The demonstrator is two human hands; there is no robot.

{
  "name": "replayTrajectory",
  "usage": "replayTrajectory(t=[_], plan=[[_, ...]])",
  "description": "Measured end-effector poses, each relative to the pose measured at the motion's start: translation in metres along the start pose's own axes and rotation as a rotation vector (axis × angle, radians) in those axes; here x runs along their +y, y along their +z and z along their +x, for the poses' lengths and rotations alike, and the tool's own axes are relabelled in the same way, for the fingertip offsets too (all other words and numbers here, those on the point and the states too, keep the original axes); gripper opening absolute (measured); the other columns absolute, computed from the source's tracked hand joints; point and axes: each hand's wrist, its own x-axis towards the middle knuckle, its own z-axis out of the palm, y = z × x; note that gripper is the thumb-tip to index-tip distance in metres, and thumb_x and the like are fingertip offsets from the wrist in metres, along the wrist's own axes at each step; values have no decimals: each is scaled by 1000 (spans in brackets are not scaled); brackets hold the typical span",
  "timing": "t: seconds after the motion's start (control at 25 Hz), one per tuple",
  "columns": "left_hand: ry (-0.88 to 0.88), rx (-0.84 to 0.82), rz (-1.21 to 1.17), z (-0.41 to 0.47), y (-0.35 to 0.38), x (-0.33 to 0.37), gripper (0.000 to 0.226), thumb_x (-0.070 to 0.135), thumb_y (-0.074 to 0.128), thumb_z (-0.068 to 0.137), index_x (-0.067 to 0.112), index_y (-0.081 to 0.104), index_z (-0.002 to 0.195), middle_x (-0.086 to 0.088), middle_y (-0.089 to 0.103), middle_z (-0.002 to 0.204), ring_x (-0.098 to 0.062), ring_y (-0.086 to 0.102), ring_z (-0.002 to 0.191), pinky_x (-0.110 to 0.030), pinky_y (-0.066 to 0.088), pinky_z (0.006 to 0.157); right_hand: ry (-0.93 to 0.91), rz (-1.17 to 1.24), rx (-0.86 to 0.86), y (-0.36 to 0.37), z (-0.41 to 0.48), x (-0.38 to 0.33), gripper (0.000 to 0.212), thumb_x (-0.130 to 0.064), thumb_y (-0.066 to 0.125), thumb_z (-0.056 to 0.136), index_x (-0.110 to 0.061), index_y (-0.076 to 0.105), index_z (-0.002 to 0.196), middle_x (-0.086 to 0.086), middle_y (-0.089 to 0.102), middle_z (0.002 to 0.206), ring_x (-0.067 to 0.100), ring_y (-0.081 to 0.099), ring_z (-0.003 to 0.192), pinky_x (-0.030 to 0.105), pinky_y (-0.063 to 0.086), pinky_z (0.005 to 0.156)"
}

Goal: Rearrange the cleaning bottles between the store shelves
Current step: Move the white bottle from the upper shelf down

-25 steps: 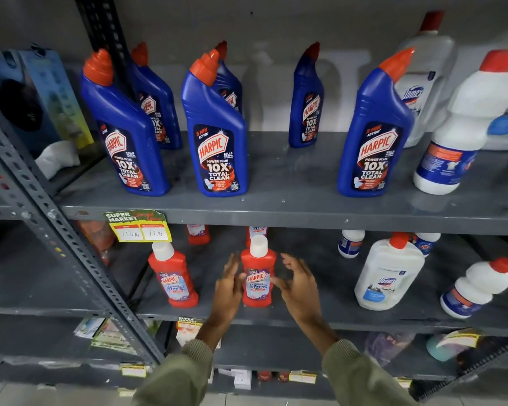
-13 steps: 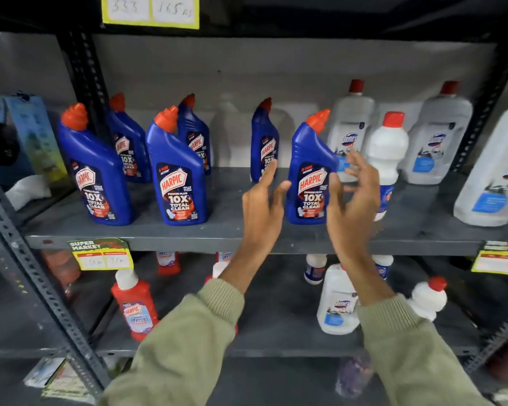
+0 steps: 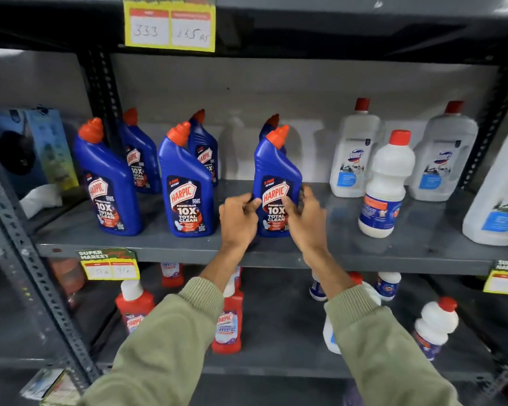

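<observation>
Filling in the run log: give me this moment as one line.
step: gripping | left hand + right hand: both on blue bottle | bottle: upright on middle shelf | lower shelf: red bottle untouched

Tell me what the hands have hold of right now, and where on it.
Both hands, left hand and right hand, grip the blue Harpic bottle by its lower body, one on each side at label height. It stands on the middle shelf.

2 olive-green ribbed-cuff sleeves [image 3: 170,341], bare hands

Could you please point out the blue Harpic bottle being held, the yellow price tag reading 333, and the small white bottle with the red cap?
Held Harpic bottle [image 3: 276,159]: head view, blue shoulder.
Yellow price tag [image 3: 169,24]: head view, centre.
White bottle [image 3: 391,171]: head view, upper body.
</observation>
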Motion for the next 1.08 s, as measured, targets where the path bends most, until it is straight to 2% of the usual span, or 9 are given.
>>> replayTrajectory(t=[0.16, 0.32, 0.4, 0.52, 0.64, 0.76, 0.88, 0.96, 1.08], plan=[[28, 61, 73, 4, -26, -14, 18, 7, 55, 94, -4, 66, 84, -18, 75, 87, -6, 59, 67, -3, 50, 60, -10, 43, -44, 31, -5, -9, 47, -36, 63, 94, -16, 51, 134, 4, 73, 122, 19, 73, 105, 44, 62, 89], [33, 73, 39, 2, -28, -17, 19, 13, 55, 95, -2, 66, 93, -15, 75, 93, -17, 69, 80, -22, 59, 71, 15, 84, -36, 36, -9, -11, 49, -32, 63, 95, -12, 50, 138, 6, 71, 125, 15, 72, 105, 36, 63, 88], [14, 106, 27, -5, -25, -12, 18, 13, 55, 96, 1, 65, 102, -12, 75, 96, -20, 72, 87, -19, 58, 71, 16, 129, -54, 32, -12, -12, 48, -29, 64, 95, -10, 51, 137, 6, 71, 126, 11, 72, 105, 35, 62, 91], [98, 146, -33, -32, -15, 0, 46, 4, 53, 95, 10, 45, 140, -2, 66, 122, -4, 67, 103, -4, 52, 80, -11, 163, -54, 14, -23, -8, 52, -24, 66, 93, -11, 51, 141, -1, 66, 131, -8, 65, 109, 20, 57, 95], [339, 102, -108, -53, 9, 12, 57, -6, 53, 92, 8, 37, 146, -8, 50, 146, -2, 60, 120, -2, 45, 92, -126, 56, 133, -21, -31, -4, 53, -29, 68, 91, -13, 54, 140, 1, 66, 132, 2, 62, 120, 17, 52, 97], [346, -22, -97, -51, 52, 36, 55, -1, 59, 91, 9, 43, 143, -13, 72, 109, 7, 67, 85, -1, 45, 73, -241, 29, 326, -67, -24, 2, 45, -27, 69, 91, -12, 59, 133, 0, 67, 130, 11, 62, 118, 22, 52, 96], [276, -66, -61, -45, 104, 64, 46, 23, 61, 93, 11, 51, 137, 3, 44, 48, -8, 39, 45, -17, 34, 49, -271, 21, 459, -116, -6, 25, 45, -27, 70, 91, -13, 58, 132, 8, 63, 130, 24, 58, 122, 40, 51, 101], [208, -97, -110, -41, 136, 82, 42, 24, 60, 94, 11, 56, 133, -7, 49, 48, -6, 40, 52, -22, 44, 57, -188, -56, 456, -147, 14, 50, 57, -39, 65, 92, -16, 49, 141, 9, 54, 139, 27, 51, 129, 48, 47, 105], [113, -185, -173, -30, 176, 103, 25, 23, 56, 95, 12, 65, 116, 0, 73, 79, 1, 61, 68, -31, 58, 78, 38, 39, 175, -175, 49, 77, 68, -45, 60, 93, -20, 34, 151, 6, 42, 155, 17, 42, 141, 50, 41, 115]])
